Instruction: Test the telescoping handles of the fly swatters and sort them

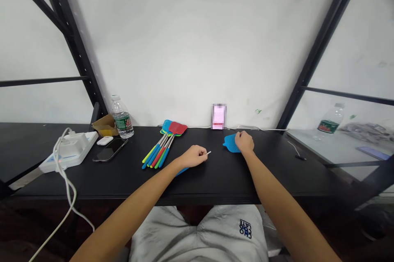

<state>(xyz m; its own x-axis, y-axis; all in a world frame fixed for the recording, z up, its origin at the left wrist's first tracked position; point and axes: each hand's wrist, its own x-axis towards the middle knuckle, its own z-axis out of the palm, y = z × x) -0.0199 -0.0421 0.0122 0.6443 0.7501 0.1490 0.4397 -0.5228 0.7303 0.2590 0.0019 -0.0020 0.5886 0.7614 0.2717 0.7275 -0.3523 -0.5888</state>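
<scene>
Small dark-blue letters [245, 228], not clearly legible, mark the pale trousers [168, 231]. The left hand [194, 156] pinches one thin rod [209, 153] with a blue handle [181, 171] over the black table [215, 182]; the right hand [244, 142] curls over one blue mesh swatter head [230, 143], grip unclear. Leftward lie overlapping multicoloured swatters [177, 127], then one green-labelled bottle [123, 122].

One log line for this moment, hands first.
left hand: holding blue handle | right hand: holding blue head | rod and head: apart | swatters: piled left of left hand
</scene>
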